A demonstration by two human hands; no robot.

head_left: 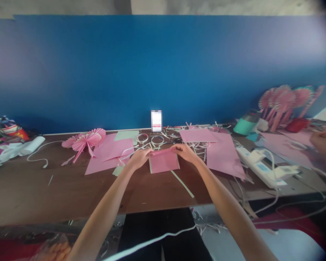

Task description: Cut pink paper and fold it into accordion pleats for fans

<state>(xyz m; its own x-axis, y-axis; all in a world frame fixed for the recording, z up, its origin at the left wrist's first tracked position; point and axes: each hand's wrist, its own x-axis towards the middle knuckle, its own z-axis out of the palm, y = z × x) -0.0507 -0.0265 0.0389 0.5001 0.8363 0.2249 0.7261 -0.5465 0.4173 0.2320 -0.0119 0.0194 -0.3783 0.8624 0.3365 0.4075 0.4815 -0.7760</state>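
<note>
A small sheet of pink paper (164,164) with pale strips along its side edges lies on the brown table in front of me. Its far edge is turned up into a narrow fold between my hands. My left hand (140,158) pinches that fold at the left corner, and my right hand (186,151) pinches it at the right corner. From under the paper's near right corner a pale thin strip (182,184) runs toward me. Just beyond the paper are rolls of tape (158,140) and many curled paper scraps.
Larger pink sheets (224,154) lie on both sides. Pleated pink paper fans (88,142) rest at left; more fans (284,99) stand at right by a teal-and-dark container (246,123). A white power strip (258,166) has cables. Another person's hand (324,143) shows at far right.
</note>
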